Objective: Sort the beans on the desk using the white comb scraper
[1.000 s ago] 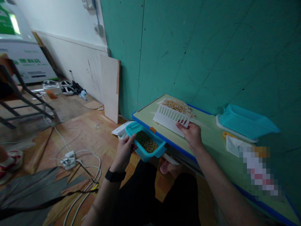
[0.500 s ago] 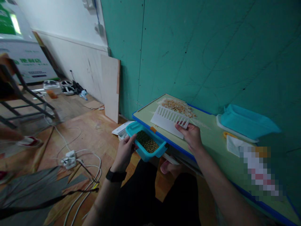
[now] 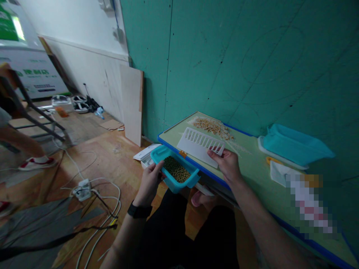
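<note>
My left hand (image 3: 150, 183) grips the near-left rim of a turquoise plastic bin (image 3: 175, 186), held just below the table edge. Inside it lie dark green beans (image 3: 171, 163) and yellowish soybeans (image 3: 182, 175). My right hand (image 3: 228, 164) is closed on the right end of a white slotted plastic divider (image 3: 195, 147), thumb on top and fingers behind the slots. The divider leans low over the tabletop (image 3: 244, 164), near its front edge. Behind it, a pile of soybeans (image 3: 213, 127) is spread by the wall, with pale grains around it.
Another turquoise bin (image 3: 297, 145) rests at the table's right, beside a white cloth-like piece (image 3: 277, 172) and a pixelated patch. Cables and a power strip (image 3: 82, 189) lie on the floor at left. A person's leg and shoe (image 3: 37, 162) are near a chair (image 3: 30, 108).
The divider and my right hand have shifted slightly left and toward the table's front edge. My left hand and the bin have barely moved. The other person's leg has come further into view.
</note>
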Available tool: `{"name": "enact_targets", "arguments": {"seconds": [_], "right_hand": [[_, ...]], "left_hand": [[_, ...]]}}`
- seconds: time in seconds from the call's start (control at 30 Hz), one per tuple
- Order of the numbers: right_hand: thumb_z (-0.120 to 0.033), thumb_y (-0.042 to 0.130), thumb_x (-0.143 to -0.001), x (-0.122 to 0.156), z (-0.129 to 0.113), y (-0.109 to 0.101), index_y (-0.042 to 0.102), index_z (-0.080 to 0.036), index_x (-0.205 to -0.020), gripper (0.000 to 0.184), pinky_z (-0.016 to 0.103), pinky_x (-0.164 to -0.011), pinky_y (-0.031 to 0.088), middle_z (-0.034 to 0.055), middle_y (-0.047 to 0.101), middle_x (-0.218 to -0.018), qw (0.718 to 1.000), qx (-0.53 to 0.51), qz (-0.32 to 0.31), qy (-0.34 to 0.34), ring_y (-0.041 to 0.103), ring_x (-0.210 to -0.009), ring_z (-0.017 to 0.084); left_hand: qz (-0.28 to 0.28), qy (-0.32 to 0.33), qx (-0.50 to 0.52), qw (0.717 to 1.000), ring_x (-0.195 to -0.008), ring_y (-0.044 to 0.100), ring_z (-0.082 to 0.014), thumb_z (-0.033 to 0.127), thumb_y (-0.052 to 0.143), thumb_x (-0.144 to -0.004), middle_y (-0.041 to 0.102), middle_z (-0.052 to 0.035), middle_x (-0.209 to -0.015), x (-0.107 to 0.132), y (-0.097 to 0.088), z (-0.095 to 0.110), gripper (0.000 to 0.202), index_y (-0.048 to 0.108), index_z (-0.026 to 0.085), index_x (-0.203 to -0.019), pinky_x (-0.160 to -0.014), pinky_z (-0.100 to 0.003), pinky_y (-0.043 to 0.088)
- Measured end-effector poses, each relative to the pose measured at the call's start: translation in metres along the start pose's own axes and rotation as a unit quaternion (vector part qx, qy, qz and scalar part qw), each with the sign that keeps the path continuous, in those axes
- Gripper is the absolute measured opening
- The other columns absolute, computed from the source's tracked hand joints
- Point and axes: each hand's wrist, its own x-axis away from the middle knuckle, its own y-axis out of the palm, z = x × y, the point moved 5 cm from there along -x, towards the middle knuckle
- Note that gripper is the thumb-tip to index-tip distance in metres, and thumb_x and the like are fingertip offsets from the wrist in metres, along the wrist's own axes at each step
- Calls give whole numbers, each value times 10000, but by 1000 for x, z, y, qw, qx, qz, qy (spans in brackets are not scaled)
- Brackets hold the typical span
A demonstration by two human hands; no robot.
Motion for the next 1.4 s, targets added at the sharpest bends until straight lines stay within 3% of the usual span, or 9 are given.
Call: {"name": "enact_targets", "arguments": {"seconds": [0.4,0.6,0.77,0.9,1.1,1.27,1.4], "right_hand": [[-456,845,-631,11,-6,3,783,-148,-839,377,361,-751,565,79,785,-835,1000,2,-7,-3,724,-758,237],[-444,783,-751,26,-12,3,786,-166,-854,297,328,-743,578,64,789,-849,992,72,36,-100,741,-777,233],[-357,687,-877,49,-23,27,790,-216,-981,203,270,-719,585,48,798,-891,960,158,8,-232,752,-739,192],[-235,600,-926,52,-27,52,772,-220,-1052,214,261,-799,586,54,794,-988,923,211,-37,-320,765,-832,178],[-158,495,-952,38,-24,79,713,-203,-1198,333,303,-952,547,81,749,-1167,890,309,-121,-312,727,-1044,174],[-121,467,-954,26,-24,90,684,-169,-1248,368,276,-906,539,117,736,-1195,853,397,-141,-307,727,-1024,177],[-112,459,-953,17,-23,87,665,-154,-1278,387,256,-845,542,130,739,-1181,830,460,-137,-285,733,-985,183]], "left_hand": [[-9,1,1,1000,-467,491,-85,484,856,-636,540,46,-508,2,1,-2,429,572,163,-648,-485,-192,400],[-18,-10,13,1000,-469,483,-80,476,868,-630,537,50,-516,3,0,-9,422,592,159,-672,-484,-185,398],[-18,-22,14,999,-467,468,-74,511,871,-622,526,54,-516,16,-2,-22,444,605,158,-666,-486,-186,401],[-25,-39,5,999,-471,469,-83,534,874,-610,542,48,-525,31,-4,-33,453,645,153,-697,-477,-198,391],[-21,-41,-12,999,-468,474,-81,554,840,-669,543,42,-520,40,-11,-49,444,650,153,-689,-473,-192,371],[-13,-43,-18,999,-439,465,-84,592,853,-621,529,45,-479,37,-13,-53,493,621,158,-650,-448,-192,359],[-21,-37,-9,999,-453,478,-90,576,856,-628,537,44,-501,38,-12,-52,473,627,164,-668,-455,-197,368]]}}
